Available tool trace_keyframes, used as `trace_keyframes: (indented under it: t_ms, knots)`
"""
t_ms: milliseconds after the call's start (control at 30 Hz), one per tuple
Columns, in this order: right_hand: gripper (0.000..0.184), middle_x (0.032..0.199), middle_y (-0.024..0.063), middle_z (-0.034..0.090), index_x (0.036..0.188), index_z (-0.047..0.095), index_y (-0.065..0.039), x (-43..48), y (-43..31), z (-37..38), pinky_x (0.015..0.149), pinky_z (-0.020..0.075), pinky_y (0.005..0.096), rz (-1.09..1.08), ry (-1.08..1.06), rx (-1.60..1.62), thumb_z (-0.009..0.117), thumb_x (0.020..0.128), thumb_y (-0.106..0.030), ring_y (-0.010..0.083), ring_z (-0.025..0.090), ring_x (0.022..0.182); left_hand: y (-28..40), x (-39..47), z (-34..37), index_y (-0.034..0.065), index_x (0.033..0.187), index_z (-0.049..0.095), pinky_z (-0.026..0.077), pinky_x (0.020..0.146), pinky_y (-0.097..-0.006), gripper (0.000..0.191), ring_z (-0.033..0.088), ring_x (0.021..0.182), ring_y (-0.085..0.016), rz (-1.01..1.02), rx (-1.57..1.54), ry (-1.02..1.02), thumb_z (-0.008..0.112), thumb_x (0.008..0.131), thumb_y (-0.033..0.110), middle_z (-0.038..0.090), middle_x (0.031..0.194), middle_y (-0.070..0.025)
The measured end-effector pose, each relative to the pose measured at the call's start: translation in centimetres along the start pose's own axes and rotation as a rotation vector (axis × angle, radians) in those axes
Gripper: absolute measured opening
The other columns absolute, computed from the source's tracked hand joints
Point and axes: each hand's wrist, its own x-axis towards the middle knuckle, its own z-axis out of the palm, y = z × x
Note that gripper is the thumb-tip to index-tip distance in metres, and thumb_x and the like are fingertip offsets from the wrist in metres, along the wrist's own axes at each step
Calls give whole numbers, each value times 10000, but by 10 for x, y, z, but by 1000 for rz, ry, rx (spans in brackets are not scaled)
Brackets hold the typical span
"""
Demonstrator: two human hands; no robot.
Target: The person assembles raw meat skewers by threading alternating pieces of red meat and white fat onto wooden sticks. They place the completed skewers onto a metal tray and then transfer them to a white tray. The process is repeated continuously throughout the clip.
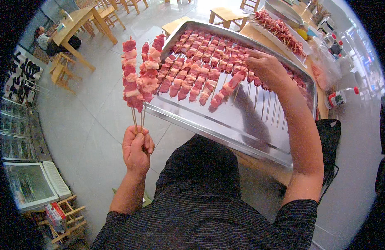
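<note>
My left hand (137, 150) grips the bare ends of several wooden skewers threaded with red and pale pieces of raw meat (141, 73), held upright left of the tray. A large metal tray (217, 129) lies before me, with rows of meat skewers (192, 75) on its far and middle parts. Over the tray's right half, my right hand (263, 67) reaches down with bent fingers among the skewers; the fingertips are partly hidden, so its hold cannot be told. One meat skewer (228, 90) lies slanted just left of that hand.
Behind the tray at the right, a white tray (305, 62) holds more skewered meat. Plastic bottles (339, 98) and a clear plastic bag (328, 62) are beside it. Wooden stools (228, 15) stand beyond. A seated person (44, 39) is at a wooden table (73, 26) far left.
</note>
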Motion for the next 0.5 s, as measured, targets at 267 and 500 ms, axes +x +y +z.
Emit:
trace_keyframes:
  t_ms: [267, 500]
  knots:
    - [67, 824, 118, 541, 792, 528, -29, 30, 5, 40, 690, 475, 357, -160, 40, 84, 522, 725, -29, 281, 582, 810, -2, 2, -8, 15, 924, 488, 319, 422, -217, 120, 350, 484, -83, 8, -33, -16, 410, 893, 100, 395, 597, -10]
    - [101, 860, 116, 541, 827, 540, -36, 36, 6, 51, 702, 487, 367, -102, -132, 93, 523, 733, -68, 292, 589, 830, -5, 6, -2, 10, 926, 483, 322, 422, -221, 126, 349, 468, -86, 13, -46, -35, 413, 896, 110, 398, 592, -15]
